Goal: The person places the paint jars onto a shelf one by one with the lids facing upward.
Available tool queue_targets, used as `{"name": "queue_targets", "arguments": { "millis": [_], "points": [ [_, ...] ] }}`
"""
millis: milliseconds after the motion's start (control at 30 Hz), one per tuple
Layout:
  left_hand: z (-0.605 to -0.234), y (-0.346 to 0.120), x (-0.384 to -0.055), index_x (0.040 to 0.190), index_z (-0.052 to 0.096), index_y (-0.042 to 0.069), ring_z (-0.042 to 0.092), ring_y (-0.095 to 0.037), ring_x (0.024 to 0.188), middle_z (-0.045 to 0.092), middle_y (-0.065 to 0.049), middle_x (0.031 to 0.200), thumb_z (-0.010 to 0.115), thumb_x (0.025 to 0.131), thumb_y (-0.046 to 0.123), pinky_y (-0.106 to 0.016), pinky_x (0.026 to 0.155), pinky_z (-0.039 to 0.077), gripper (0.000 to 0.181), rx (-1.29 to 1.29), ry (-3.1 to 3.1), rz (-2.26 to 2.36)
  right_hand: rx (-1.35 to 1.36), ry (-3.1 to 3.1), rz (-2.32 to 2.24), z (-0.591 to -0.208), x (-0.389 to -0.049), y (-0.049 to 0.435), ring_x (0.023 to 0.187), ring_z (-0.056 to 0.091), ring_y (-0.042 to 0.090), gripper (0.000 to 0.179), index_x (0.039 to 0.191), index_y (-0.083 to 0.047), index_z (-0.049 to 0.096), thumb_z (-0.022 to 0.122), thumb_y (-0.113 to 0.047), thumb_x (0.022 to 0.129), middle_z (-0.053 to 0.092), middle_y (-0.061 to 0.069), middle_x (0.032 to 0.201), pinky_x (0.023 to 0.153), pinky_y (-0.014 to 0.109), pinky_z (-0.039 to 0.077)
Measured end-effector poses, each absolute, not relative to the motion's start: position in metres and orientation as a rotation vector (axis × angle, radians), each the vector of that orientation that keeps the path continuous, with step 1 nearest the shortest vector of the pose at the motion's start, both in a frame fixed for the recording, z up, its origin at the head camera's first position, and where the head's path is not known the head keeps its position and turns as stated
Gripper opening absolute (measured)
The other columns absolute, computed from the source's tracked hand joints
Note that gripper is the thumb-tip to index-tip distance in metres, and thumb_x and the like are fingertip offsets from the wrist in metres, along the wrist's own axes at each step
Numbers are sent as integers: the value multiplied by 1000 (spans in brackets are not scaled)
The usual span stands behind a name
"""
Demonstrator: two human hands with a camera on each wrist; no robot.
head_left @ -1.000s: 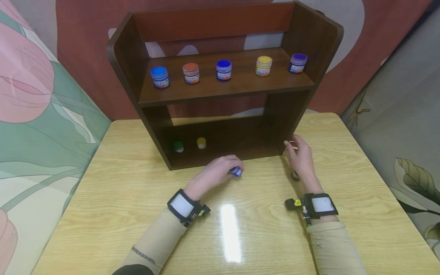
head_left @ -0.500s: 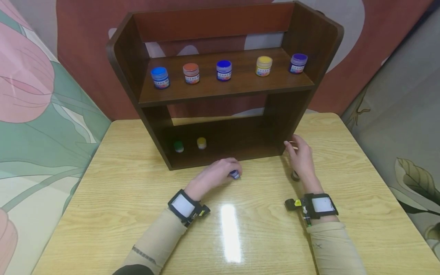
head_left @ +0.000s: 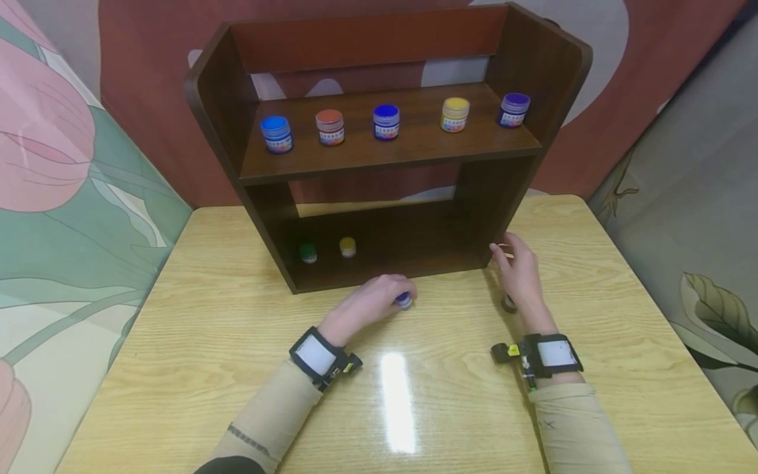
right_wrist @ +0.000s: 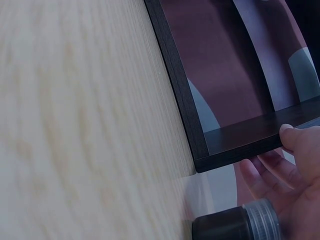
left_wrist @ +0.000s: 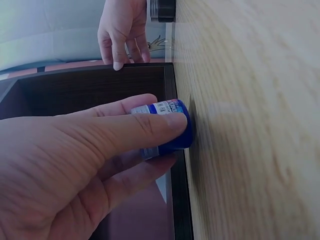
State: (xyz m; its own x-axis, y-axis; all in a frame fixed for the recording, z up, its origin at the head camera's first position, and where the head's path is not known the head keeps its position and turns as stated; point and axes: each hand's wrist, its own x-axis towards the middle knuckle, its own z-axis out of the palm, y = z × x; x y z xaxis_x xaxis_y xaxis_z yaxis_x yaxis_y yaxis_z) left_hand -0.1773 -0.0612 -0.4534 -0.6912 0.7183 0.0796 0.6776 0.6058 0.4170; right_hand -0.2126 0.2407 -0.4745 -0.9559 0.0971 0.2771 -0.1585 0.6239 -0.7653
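Note:
My left hand [head_left: 379,296] pinches a small blue paint jar [left_wrist: 172,125] between thumb and fingers. The jar stands nearly upright at the tabletop, just in front of the shelf's lower front edge. My right hand [head_left: 518,273] is at the right side panel of the dark wooden shelf [right_wrist: 245,152]. Its thumb rests on the panel's front edge, and the relaxed fingers lie along the outer side. A black jar with a clear lid [right_wrist: 225,225] stands on the table by this hand, partly hidden under the wrist in the head view.
On the upper board stand a light blue jar [head_left: 277,135], an orange-red jar [head_left: 330,128], a dark blue jar [head_left: 386,123], a yellow jar [head_left: 454,115] and a purple jar [head_left: 512,110]. The lower board holds a green jar [head_left: 308,253] and a smaller-looking yellow jar [head_left: 347,247].
My left hand has come down slightly toward me, and the blue paint jar has gone from tilted to nearly upright at the tabletop. The right hand stays at the shelf's side.

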Motion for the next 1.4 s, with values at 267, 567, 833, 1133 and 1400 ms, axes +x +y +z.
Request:
{"name": "queue_targets", "arguments": {
  "millis": [267,567,833,1133,1400],
  "points": [
    [-452,-61,-175,99,69,13,57,-10,92,65,2,102,61,95,-3,-19,79,52,18,1215,2716,637,58,-2547,1243,-474,-213,241,115,65,39,35,133,0,56,51,-21,105,61,24,133,90,49,58],
    [-453,-60,-172,102,71,13,63,-10,102,69,1,112,57,92,-11,-21,86,55,30,1211,2702,619,76,-2530,1244,-473,-212,241,113,66,38,34,131,2,57,52,-18,104,62,24,131,89,46,58],
    [-453,-60,-169,109,71,16,64,-12,113,68,0,122,64,94,-3,-23,95,56,25,1184,2712,568,83,-2528,1246,-474,-211,241,113,66,39,33,130,2,57,52,-17,104,62,24,130,89,48,58],
    [-454,-57,-170,111,72,14,66,-15,112,69,-3,120,73,89,4,-22,94,56,24,1229,2709,551,85,-2544,1242,-474,-210,242,114,65,41,34,132,2,56,52,-18,104,62,25,130,90,50,59],
    [-455,-56,-168,122,68,14,65,-14,108,67,-3,123,72,90,6,-23,94,56,33,1158,2714,539,102,-2536,1247,-475,-210,242,113,66,41,34,131,2,56,52,-18,104,62,25,130,89,49,59]
  ]
}}
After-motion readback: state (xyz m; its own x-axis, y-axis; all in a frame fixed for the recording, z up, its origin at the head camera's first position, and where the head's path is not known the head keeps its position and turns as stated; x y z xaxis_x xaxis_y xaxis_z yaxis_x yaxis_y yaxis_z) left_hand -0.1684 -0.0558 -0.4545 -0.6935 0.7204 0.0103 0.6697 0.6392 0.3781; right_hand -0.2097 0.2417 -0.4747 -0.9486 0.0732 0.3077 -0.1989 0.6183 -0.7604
